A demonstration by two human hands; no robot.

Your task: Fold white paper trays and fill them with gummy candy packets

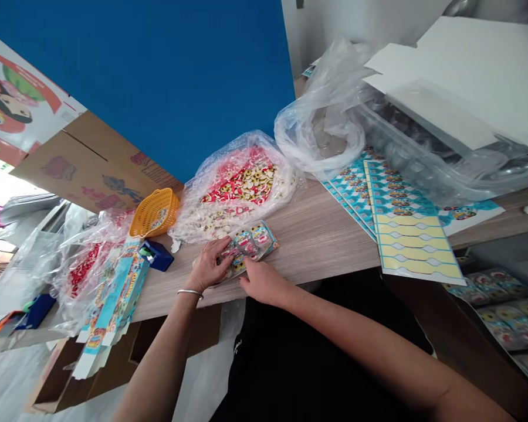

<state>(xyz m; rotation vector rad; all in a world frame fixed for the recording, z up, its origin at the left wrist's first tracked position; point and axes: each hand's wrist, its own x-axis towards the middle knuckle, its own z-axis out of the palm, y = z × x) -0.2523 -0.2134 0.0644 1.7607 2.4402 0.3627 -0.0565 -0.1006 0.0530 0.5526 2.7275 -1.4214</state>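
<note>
A clear plastic blister pack (260,235) with colourful cartoon faces lies at the front of the wooden table. Across its left end rests my left hand (211,264), a silver bangle on the wrist, gripping the pack with fingers over it. My right hand (264,281) is closed at the pack's near edge, its fingers curled and its fingertips against the pack; what they pinch, if anything, is hidden. Just beyond lies an open clear bag (242,187) of small red, white and yellow pieces. To its left stands an orange basket (156,212) with a few small pieces inside.
A blue tape dispenser (156,255) and flat printed cartons (114,287) are at left, beside another bag (85,269) of red pieces. Sticker sheets (416,240), a plastic bag (319,132) and a clear tub (422,158) are at right. A blue panel (193,76) stands behind.
</note>
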